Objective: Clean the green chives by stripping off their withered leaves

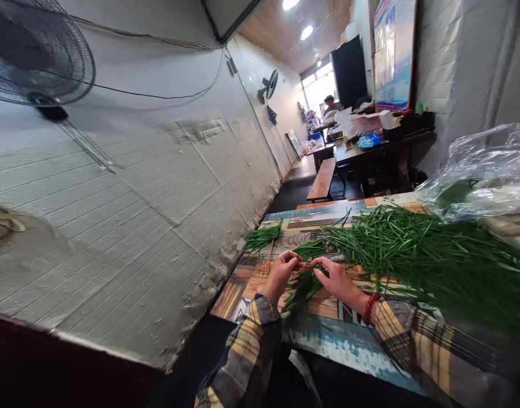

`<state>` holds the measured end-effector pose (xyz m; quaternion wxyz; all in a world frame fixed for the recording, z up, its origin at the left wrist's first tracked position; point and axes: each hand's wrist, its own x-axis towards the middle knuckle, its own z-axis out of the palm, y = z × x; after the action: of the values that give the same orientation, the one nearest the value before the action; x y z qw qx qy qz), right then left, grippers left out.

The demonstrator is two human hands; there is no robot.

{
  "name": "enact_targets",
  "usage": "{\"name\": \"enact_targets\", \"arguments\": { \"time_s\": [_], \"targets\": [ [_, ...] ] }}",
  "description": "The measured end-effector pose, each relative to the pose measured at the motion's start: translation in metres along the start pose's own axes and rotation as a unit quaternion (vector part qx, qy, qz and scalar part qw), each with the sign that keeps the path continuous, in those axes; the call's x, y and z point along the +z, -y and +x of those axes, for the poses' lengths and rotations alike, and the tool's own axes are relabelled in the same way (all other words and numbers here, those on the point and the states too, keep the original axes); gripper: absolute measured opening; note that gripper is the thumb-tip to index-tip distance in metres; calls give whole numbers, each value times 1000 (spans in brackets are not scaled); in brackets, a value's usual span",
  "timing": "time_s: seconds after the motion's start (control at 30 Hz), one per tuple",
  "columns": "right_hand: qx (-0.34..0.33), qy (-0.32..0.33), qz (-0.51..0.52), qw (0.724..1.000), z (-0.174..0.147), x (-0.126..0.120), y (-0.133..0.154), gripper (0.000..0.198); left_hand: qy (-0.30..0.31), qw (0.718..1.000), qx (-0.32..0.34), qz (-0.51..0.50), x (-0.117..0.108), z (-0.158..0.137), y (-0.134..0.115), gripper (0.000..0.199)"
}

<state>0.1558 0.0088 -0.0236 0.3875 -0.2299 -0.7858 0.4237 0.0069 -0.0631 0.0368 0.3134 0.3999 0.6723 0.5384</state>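
The left hand [285, 271] and right hand [335, 277] work fingertip to fingertip over a small bunch [303, 293] on the counter [255, 283], beside the pile [396, 241]. Whether either grip pinches a strand, I cannot tell. Apparently bunch-handling; the next move calls for fine fingertip control.

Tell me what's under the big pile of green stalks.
The patterned tabletop shows around the left edge of the pile; beneath its dense middle, everything is covered and cannot be seen.
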Motion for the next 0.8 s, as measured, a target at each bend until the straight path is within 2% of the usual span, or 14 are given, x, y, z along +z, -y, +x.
{"name": "enact_targets", "arguments": {
  "time_s": [0.3,0.5,0.67,0.8],
  "targets": [
    [18,-8,60,998,-8,-4,2,24,-44,997,3,65,35,-20,-6,13],
    [-5,-9,74,997,-12,0,12,22,-100,993,28,58,30,-28,-4,21],
    [-18,6,56,998,-13,-1,17,22,-106,993,49,23,28,-32,9,21],
    [-2,12,22,1000,-18,-10,14,20,-98,991,79,42,37,-32,18,16]
  ]
}}
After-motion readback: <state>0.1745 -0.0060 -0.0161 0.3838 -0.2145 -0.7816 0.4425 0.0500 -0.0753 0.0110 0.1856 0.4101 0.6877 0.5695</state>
